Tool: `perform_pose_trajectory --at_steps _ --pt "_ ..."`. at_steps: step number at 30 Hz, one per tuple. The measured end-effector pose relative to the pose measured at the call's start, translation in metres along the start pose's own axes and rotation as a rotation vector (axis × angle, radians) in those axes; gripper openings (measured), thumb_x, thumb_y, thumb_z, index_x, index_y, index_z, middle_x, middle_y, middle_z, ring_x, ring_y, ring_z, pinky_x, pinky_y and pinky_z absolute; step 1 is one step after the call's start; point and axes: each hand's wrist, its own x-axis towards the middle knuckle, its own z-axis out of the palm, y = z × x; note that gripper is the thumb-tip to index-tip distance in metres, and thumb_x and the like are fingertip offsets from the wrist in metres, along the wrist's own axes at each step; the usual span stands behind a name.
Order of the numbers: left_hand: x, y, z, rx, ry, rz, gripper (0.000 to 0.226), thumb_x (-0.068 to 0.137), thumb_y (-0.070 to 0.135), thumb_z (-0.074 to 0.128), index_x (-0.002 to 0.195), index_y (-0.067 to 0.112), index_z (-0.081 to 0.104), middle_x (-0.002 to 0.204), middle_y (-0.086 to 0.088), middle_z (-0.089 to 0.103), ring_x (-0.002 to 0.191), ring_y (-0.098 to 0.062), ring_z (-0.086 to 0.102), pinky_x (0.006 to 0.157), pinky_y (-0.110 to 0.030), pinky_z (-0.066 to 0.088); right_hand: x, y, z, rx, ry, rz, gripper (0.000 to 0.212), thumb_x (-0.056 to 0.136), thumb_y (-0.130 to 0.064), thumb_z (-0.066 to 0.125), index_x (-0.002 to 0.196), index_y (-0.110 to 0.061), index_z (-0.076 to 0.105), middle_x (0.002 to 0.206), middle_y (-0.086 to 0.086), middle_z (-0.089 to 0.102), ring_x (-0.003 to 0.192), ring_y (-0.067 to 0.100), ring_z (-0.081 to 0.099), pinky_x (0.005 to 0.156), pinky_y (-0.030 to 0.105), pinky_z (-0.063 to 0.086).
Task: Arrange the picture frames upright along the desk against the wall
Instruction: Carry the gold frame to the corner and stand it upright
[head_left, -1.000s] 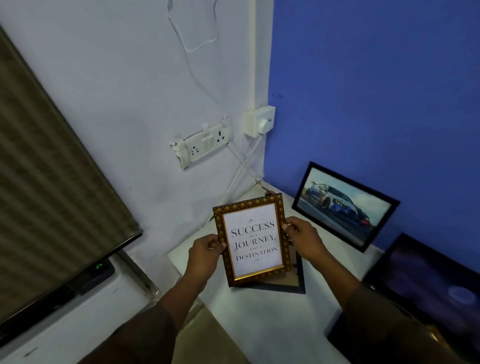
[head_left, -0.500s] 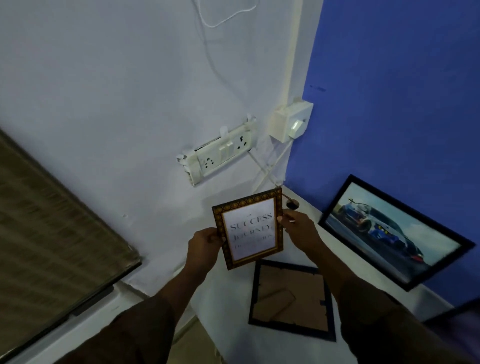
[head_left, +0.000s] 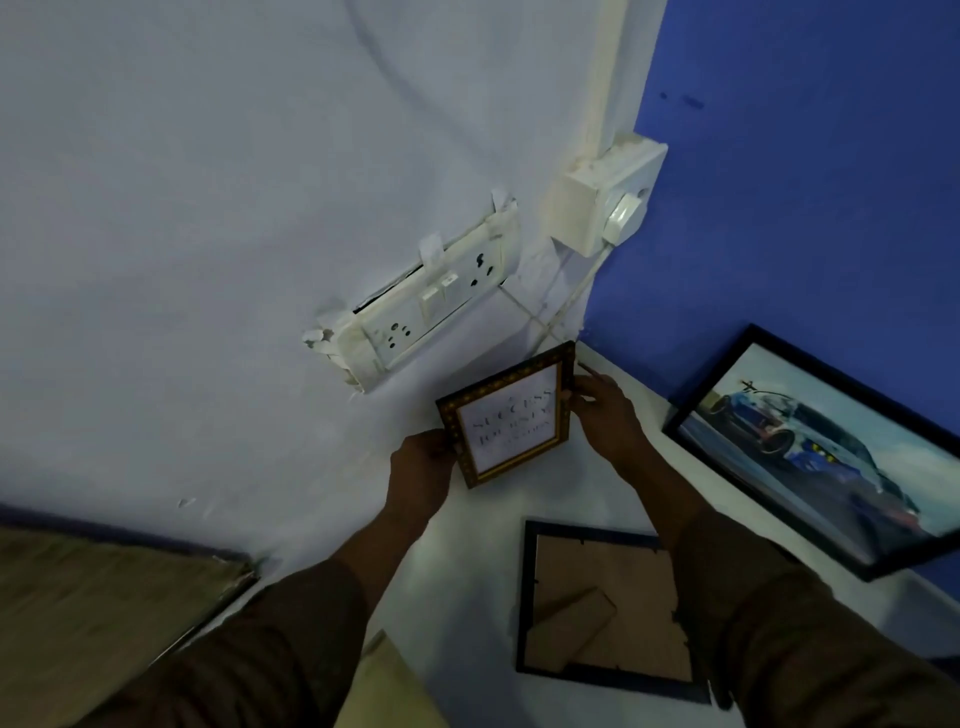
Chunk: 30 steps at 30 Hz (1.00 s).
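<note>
Both hands' grip (head_left: 605, 410) covers gold frame (head_left: 511, 415) edges, lettering blurred.

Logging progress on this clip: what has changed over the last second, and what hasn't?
Both hands, left hand and right hand, carried the gold frame away from the body toward the white wall corner. The grip is unchanged. The face-down frame and the car picture stayed put.

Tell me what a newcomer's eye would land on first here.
Both hands, left hand and right hand, hold a gold-bordered quote frame at the wall corner. A car picture leans against the blue wall at right; another frame lies face down on the desk.
</note>
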Motion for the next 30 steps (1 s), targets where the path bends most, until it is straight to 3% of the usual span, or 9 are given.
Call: perform_pose_trajectory --at_steps 2,6,9,11,15,19,21,24,30 --pt "0.007 -0.001 0.003 0.031 0.010 0.003 0.041 0.094 0.008 0.061 0.056 0.022 0.056 0.068 -0.007 0.067 0.068 -0.013 0.059 0.069 -0.024 0.041 0.010 0.005 0.003 0.042 -0.030 -0.002 0.028 0.103 -0.011 0.053 0.128 -0.007 0.066 0.097 -0.016 0.059 0.097 0.010 0.060 0.061 -0.005 0.038" --pt "0.018 -0.004 0.007 0.104 0.001 -0.021 0.051 0.093 0.002 0.061 0.052 0.028 0.044 0.064 -0.009 0.064 0.073 -0.022 0.062 0.068 -0.027 0.041 0.020 0.013 0.009 0.097 -0.081 0.010 0.031 0.103 -0.005 0.050 0.131 -0.005 0.061 0.112 -0.003 0.063 0.101 0.009 0.060 0.062 -0.005 0.040" --pt "0.022 0.004 0.004 0.061 -0.002 -0.067 0.018 0.094 0.007 0.058 0.082 0.009 0.072 0.092 -0.018 0.074 0.090 -0.035 0.069 0.082 -0.041 0.056 0.030 0.018 0.013 0.082 -0.120 -0.007 0.038 0.102 -0.012 0.054 0.140 -0.008 0.058 0.127 0.005 0.066 0.099 0.008 0.063 0.066 0.000 0.044" --pt "0.024 0.009 0.004 0.029 -0.002 -0.092 0.023 0.096 0.011 0.056 0.110 0.002 0.072 0.109 -0.019 0.074 0.104 -0.036 0.068 0.091 -0.042 0.055 0.034 0.022 0.014 0.081 -0.135 0.004 0.039 0.101 -0.016 0.055 0.139 -0.009 0.058 0.128 0.008 0.068 0.101 0.007 0.064 0.066 0.001 0.045" --pt "0.026 0.013 0.005 0.019 -0.022 -0.119 0.028 0.097 0.013 0.053 0.117 0.002 0.069 0.115 -0.020 0.072 0.110 -0.038 0.066 0.090 -0.039 0.052 0.036 0.022 0.012 0.077 -0.138 -0.021 0.042 0.101 -0.009 0.055 0.142 -0.005 0.053 0.132 0.009 0.063 0.095 -0.003 0.060 0.068 0.003 0.048" --pt "0.027 0.012 0.006 0.006 -0.043 -0.145 0.029 0.098 0.016 0.054 0.119 0.003 0.068 0.118 -0.018 0.071 0.113 -0.036 0.065 0.092 -0.038 0.051 0.035 0.026 0.011 0.109 -0.172 -0.006 0.058 0.099 -0.014 0.062 0.152 -0.011 0.041 0.144 0.013 0.056 0.123 0.022 0.061 0.093 0.025 0.055" --pt "0.025 0.010 0.006 -0.013 -0.049 -0.135 0.029 0.097 0.017 0.055 0.121 0.006 0.068 0.119 -0.015 0.071 0.113 -0.033 0.066 0.092 -0.036 0.051 0.030 0.026 0.012 0.154 -0.165 0.020 0.065 0.098 -0.016 0.063 0.156 -0.013 0.035 0.153 0.013 0.048 0.136 0.028 0.051 0.109 0.040 0.047" --pt "0.019 0.005 0.010 -0.039 -0.061 -0.155 0.034 0.097 0.021 0.058 0.127 0.008 0.064 0.125 -0.013 0.069 0.118 -0.032 0.063 0.095 -0.034 0.049 0.017 0.031 0.011 0.107 -0.103 0.063 0.069 0.099 -0.017 0.062 0.158 -0.014 0.027 0.158 0.009 0.038 0.142 0.027 0.043 0.110 0.029 0.037" --pt "0.001 -0.021 0.023 -0.001 -0.132 -0.288 0.054 0.092 0.035 0.066 0.137 0.006 0.057 0.139 -0.016 0.059 0.125 -0.033 0.057 0.107 -0.042 0.046 -0.024 0.074 -0.003 0.063 -0.012 0.160 0.063 0.097 -0.024 0.066 0.153 -0.021 0.038 0.151 0.011 0.048 0.132 0.026 0.052 0.101 0.024 0.038"
